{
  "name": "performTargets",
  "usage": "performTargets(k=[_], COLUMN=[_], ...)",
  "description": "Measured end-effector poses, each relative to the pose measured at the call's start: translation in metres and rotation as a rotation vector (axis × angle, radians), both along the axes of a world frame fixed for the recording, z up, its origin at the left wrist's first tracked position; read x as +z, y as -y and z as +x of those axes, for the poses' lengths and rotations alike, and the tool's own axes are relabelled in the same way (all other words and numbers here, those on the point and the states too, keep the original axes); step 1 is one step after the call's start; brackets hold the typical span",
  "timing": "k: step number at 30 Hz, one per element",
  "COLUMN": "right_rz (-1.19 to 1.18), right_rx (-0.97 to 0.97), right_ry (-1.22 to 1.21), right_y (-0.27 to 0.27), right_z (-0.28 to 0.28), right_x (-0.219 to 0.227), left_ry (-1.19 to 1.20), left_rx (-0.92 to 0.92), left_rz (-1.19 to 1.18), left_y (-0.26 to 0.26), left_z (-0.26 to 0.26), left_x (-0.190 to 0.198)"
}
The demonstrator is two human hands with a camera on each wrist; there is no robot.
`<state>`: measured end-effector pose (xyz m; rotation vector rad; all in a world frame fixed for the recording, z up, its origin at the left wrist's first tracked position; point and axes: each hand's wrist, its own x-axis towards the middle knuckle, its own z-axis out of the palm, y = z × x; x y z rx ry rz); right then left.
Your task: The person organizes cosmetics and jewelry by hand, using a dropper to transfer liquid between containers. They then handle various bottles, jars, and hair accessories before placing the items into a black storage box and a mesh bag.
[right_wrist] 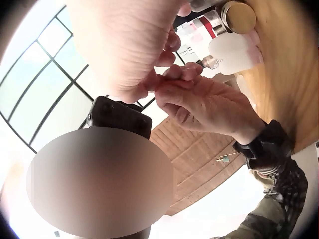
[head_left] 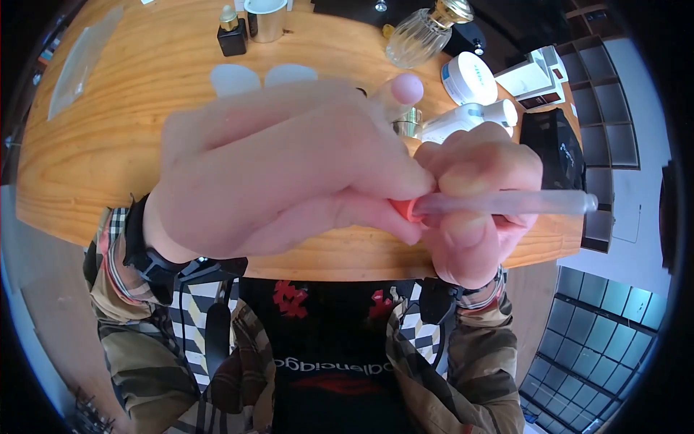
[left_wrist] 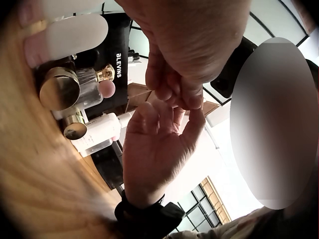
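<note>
Both hands meet over the near side of the table, in the middle of the head view. My left hand pinches the orange-red end of a slim translucent tube between thumb and finger. My right hand grips the frosted body of the tube, which sticks out to the right past its fingers. In the left wrist view, the left hand is close to the camera, with the right hand facing it. In the right wrist view, the left hand meets the right hand at the fingertips.
Behind the hands on the wooden table stand a glass perfume bottle, a white jar, a pink ball-topped bottle and a white bottle. A dark square bottle stands beside a cup. A black bag is at right.
</note>
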<state>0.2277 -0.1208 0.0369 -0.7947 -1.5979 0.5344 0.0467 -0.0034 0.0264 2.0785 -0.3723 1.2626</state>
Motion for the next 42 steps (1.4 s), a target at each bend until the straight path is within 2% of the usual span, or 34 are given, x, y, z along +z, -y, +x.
performTargets(k=[13, 15, 19, 21, 22, 23, 25, 28, 31, 34, 40, 42], right_rz=[-0.345, -0.400, -0.475, -0.520, -0.493, -0.493, -0.483, -0.475, -0.484, -0.482, -0.513, -0.523], right_rx=[0.178, 0.201, 0.243, 0.462, 0.562, 0.550, 0.761, 0.728, 0.691, 0.669, 0.626, 0.602], right_ry=[-0.400, -0.459, -0.543, -0.649, -0.618, -0.606, -0.706, -0.704, -0.700, -0.668, -0.690, -0.661], right_y=[0.005, 0.006, 0.005, -0.001, -0.005, -0.010, -0.017, -0.013, -0.011, -0.009, -0.006, -0.007], right_z=[-0.006, -0.006, -0.004, 0.009, 0.015, 0.020, 0.026, 0.025, 0.022, 0.022, 0.016, 0.014], right_x=[0.008, 0.009, 0.010, 0.006, 0.004, 0.003, 0.001, 0.001, 0.001, -0.002, -0.006, -0.005], left_ry=[-0.073, -0.139, -0.184, -0.020, -0.011, -0.068, -0.113, -0.170, -0.113, -0.170, -0.111, -0.179], left_rx=[0.033, -0.050, -0.051, 0.020, 0.014, 0.028, 0.030, 0.017, -0.003, -0.056, -0.149, -0.286], left_rz=[-0.030, 0.053, -0.006, -0.145, -0.146, -0.119, -0.088, -0.037, -0.011, -0.046, -0.180, -0.095], left_y=[0.004, -0.002, -0.003, 0.003, 0.004, 0.003, -0.001, -0.004, -0.007, -0.006, -0.008, -0.015], left_z=[-0.008, -0.006, -0.006, -0.001, -0.002, -0.006, -0.007, -0.007, -0.007, -0.011, -0.012, -0.012], left_x=[0.002, 0.003, 0.002, -0.004, -0.003, 0.000, 0.007, 0.011, 0.010, 0.007, 0.004, 0.010])
